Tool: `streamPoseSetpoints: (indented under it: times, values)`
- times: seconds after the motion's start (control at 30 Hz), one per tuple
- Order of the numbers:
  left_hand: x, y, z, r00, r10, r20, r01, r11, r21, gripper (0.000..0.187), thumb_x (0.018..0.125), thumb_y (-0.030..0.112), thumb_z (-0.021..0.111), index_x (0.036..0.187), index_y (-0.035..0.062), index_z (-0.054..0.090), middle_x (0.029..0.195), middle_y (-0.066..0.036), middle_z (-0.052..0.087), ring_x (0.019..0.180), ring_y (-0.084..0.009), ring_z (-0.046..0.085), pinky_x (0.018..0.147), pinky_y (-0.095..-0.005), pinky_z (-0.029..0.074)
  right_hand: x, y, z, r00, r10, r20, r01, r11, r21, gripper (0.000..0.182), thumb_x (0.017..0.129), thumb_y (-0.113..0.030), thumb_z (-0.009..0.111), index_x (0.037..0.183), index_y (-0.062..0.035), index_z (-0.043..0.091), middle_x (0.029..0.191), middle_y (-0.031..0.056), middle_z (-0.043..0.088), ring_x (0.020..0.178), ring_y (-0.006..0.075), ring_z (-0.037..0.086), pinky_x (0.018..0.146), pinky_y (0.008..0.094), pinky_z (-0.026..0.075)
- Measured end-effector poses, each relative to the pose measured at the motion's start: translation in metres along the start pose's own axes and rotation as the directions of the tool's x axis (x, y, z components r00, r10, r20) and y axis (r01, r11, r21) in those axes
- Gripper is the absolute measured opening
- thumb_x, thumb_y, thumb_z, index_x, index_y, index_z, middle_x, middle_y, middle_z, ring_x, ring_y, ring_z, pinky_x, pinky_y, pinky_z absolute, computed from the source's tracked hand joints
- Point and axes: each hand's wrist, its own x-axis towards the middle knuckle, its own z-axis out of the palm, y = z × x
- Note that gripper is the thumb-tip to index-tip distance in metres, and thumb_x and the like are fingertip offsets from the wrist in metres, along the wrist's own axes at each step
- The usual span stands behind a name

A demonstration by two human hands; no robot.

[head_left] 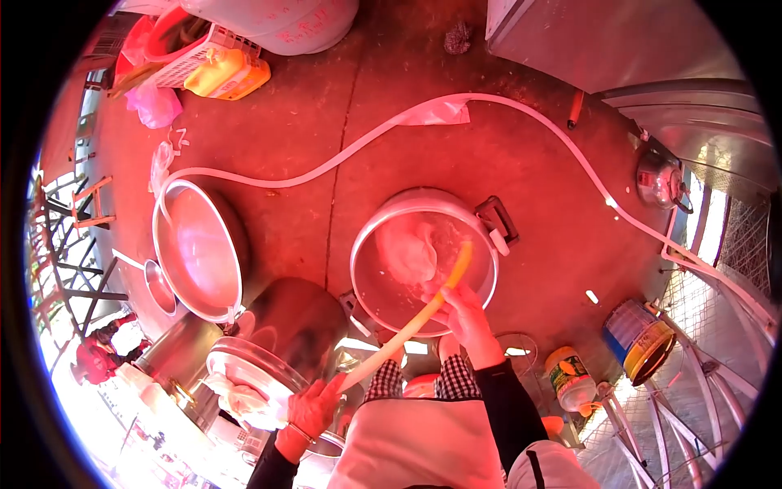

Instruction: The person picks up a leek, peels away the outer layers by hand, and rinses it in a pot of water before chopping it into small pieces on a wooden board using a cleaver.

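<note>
My right hand (461, 316) is closed around a long pale-yellow stick (407, 330), near the rim of a large metal pot (366, 303) on the floor before me. The stick's far end slants down into the pot, beside a pale, soft-looking mass (410, 251). My left hand (313, 414), a band at its wrist, grips the near end of the stick, lower left of the pot. A dark loop handle (497, 222) stands out at the pot's upper right. What the pale mass is made of does not show.
A wide metal basin (199, 253) stands left, a pale hose (318, 169) running from it across the floor. Lidded pots (273, 363) crowd the lower left. Right are a kettle (658, 179), buckets (639, 342) and metal legs. A yellow jug (230, 75) sits upper left.
</note>
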Motion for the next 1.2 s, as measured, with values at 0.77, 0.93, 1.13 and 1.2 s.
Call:
streamPoseSetpoints:
  times: [0.77,0.93,1.13,1.2]
  values:
    - [0.34,0.055,0.225,0.951,-0.3,0.073,-0.042,-0.358,-0.933,0.052,0.083,0.031,0.062,0.121,-0.0005,0.047,0.111,-0.009,0.057,0.099,-0.0174,0.054,0.082,-0.0345,0.047,0.042,0.049,-0.032,0.729,-0.537,-0.425,0.571,0.819,-0.056,0.028,0.094,-0.02,0.048,0.117,-0.0045,0.049,0.123,0.0128,0.05,0.113,0.0197,0.05,0.093,0.0337,0.045]
    - [0.338,0.091,0.273,0.817,-0.502,0.283,0.33,0.005,-0.944,0.059,0.077,0.038,0.067,0.117,-0.0019,0.05,0.1,-0.014,0.06,0.087,-0.0215,0.058,0.076,-0.0336,0.049,0.037,0.061,-0.029,0.845,-0.29,-0.45,0.329,0.944,0.009,0.03,0.093,-0.025,0.046,0.113,-0.0046,0.053,0.113,0.0064,0.057,0.103,0.0161,0.055,0.087,0.0312,0.046]
    - [0.428,0.027,0.277,0.726,-0.686,-0.045,0.349,0.424,-0.835,0.038,0.086,0.034,0.051,0.094,-0.0016,0.06,0.091,-0.018,0.064,0.08,-0.0298,0.063,0.068,-0.0387,0.05,-0.027,0.041,-0.034,0.809,-0.457,-0.37,0.452,0.886,-0.106,0.025,0.092,-0.021,0.048,0.11,-0.0035,0.053,0.126,0.0143,0.05,0.118,0.0242,0.048,0.101,0.0415,0.04]
    - [0.432,0.001,0.28,0.74,-0.663,-0.115,0.32,0.497,-0.807,0.044,0.086,0.037,0.049,0.093,-0.0043,0.061,0.091,-0.022,0.065,0.079,-0.0336,0.064,0.069,-0.041,0.05,-0.02,0.039,-0.031,0.81,-0.484,-0.331,0.445,0.875,-0.192,0.024,0.093,-0.017,0.047,0.112,-0.0028,0.051,0.128,0.015,0.048,0.118,0.0248,0.048,0.101,0.0415,0.04]
